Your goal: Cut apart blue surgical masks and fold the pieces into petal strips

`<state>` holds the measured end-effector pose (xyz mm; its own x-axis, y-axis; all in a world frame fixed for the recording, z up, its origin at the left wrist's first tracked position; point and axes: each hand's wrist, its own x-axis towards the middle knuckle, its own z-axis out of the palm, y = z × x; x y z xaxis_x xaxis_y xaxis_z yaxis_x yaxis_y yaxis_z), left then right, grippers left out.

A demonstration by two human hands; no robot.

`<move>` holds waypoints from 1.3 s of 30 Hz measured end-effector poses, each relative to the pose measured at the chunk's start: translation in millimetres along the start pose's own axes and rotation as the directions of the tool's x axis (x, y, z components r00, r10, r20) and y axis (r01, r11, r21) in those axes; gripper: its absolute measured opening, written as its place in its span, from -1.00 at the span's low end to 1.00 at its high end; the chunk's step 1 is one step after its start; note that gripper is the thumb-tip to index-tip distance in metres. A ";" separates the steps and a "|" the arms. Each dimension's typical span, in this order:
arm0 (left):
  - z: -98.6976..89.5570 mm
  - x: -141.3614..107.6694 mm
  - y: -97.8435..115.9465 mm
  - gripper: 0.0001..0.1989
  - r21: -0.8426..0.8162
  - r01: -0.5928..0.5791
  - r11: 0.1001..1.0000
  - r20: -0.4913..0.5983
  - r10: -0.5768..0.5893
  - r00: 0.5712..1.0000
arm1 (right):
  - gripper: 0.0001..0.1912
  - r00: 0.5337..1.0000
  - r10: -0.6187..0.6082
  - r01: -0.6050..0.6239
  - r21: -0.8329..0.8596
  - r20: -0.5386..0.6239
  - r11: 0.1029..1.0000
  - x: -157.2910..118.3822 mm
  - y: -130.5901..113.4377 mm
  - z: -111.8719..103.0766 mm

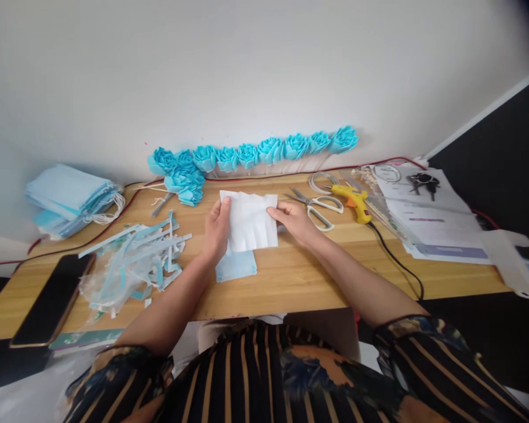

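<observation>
A creased white sheet (252, 220) is stretched between my two hands above the wooden table. My left hand (218, 226) is closed on its left edge, thumb on top near the upper corner. On the right edge, my right hand (293, 220) pinches the sheet between thumb and fingers. A light blue piece (237, 267) lies on the table below, partly covered by the sheet. White-handled scissors (315, 207) rest open just beyond my right hand. Blue flowers (271, 150) stand in a row along the wall, with more bunched (185, 182) at the left end.
Blue and white scraps (136, 261) lie left of my arm, beside a black phone (48, 298). Stacked blue masks (70, 197) sit at the back left. A yellow glue gun (355, 201) with a black cable, papers (436, 223) and keys (424, 183) are at right.
</observation>
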<state>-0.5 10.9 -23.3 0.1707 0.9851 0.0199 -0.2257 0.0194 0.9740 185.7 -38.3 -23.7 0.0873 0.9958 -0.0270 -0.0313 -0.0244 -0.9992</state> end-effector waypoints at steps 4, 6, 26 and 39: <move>-1.8 1.3 2.6 -0.50 -0.103 0.196 0.975 0.229 -0.169 0.959 | -0.64 0.997 -0.022 0.022 0.012 -0.069 1.000 2.3 -3.6 -4.8; -4.6 3.2 2.1 -0.52 -0.080 0.193 0.978 0.275 -0.165 0.947 | -0.64 0.995 -0.035 0.036 0.004 -0.090 0.999 3.7 -4.0 -7.9; -9.9 9.8 14.5 -0.84 -0.120 0.099 0.988 0.207 -0.073 0.976 | -0.78 0.977 -0.180 0.193 -0.115 0.118 0.974 2.6 -15.4 -34.0; -6.2 11.2 10.3 -0.65 0.079 -0.205 0.976 0.168 0.190 0.967 | -0.45 0.971 -0.237 0.227 -0.169 -0.039 0.959 11.7 -5.5 -26.1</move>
<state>-6.8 23.2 -14.5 0.2831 0.9281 0.2417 -0.1797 -0.1962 0.9639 212.9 -28.8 -19.3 0.1309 0.9690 0.2094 0.1582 0.1881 -0.9693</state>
